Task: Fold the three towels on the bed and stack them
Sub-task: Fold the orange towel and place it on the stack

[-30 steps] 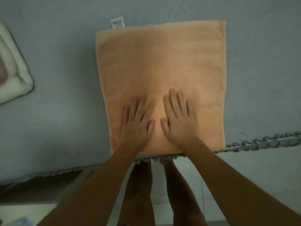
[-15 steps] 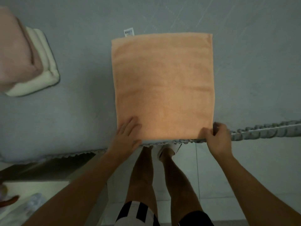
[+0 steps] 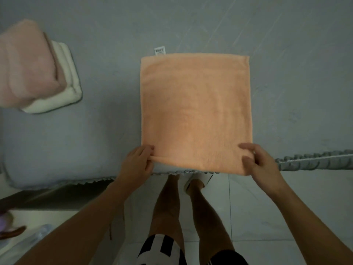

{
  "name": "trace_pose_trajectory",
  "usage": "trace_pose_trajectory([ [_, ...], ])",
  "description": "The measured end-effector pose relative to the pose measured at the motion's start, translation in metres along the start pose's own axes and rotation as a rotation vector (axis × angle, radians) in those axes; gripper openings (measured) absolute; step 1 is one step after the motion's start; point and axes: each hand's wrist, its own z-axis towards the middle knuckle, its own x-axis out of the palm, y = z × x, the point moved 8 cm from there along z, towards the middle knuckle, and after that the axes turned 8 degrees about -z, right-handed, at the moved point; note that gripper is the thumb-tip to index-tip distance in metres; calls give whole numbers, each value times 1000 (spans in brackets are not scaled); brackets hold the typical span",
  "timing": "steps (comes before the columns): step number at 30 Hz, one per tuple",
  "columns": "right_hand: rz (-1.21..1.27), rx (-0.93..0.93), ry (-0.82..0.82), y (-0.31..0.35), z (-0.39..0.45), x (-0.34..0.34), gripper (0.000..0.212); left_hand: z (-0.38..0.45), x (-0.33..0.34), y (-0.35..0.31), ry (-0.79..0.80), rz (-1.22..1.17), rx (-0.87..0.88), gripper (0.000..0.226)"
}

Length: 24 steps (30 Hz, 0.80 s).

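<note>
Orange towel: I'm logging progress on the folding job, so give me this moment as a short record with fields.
orange towel: folded flat on the bed, near edge at the bed's edge, white tag showing at far left corner
left hand: pinches the near left corner
right hand: grips the near right corner
pink towel: folded, stacked on the cream one
cream towel: folded, bottom of the stack at left
left to do: finish the orange one and stack it
</note>
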Motion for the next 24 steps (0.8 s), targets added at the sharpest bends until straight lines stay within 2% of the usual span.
trace_pose_trajectory([
  [3, 162, 90, 86, -11, -12, -5, 27, -20, -15, 2, 41, 26, 9, 30],
  [5, 286, 202, 180, -13, -13, -1, 28, -26, -28, 7, 10, 12, -33, 27],
  [8, 447, 321, 258, 5, 0, 3, 34, -14, -54, 18, -110, -116, -200, 23],
  [11, 597, 258, 356, 49, 34, 1, 33, 24, -90, 21, -311, -254, -274, 15],
  [14, 862, 246, 297, 84, 77, -18, 39, 82, -122, 24, -459, -490, -311, 14],
  [16, 875, 238, 210, 98, 106, -32, 41, 124, -134, 23, -518, -598, -284, 18],
  [18, 721, 227, 119, 105, 132, -35, 31, 165, -133, 25, -495, -688, -288, 25],
  [20, 357, 237, -18, 101, 155, -36, 30, 198, -112, 38, -384, -764, -383, 35],
  [22, -64, 289, -165, 87, 169, -39, 47, 212, -85, 53, -232, -699, -525, 43],
  [24, -321, 373, -243, 73, 170, -40, 57, 210, -69, 65, -160, -607, -588, 43],
])
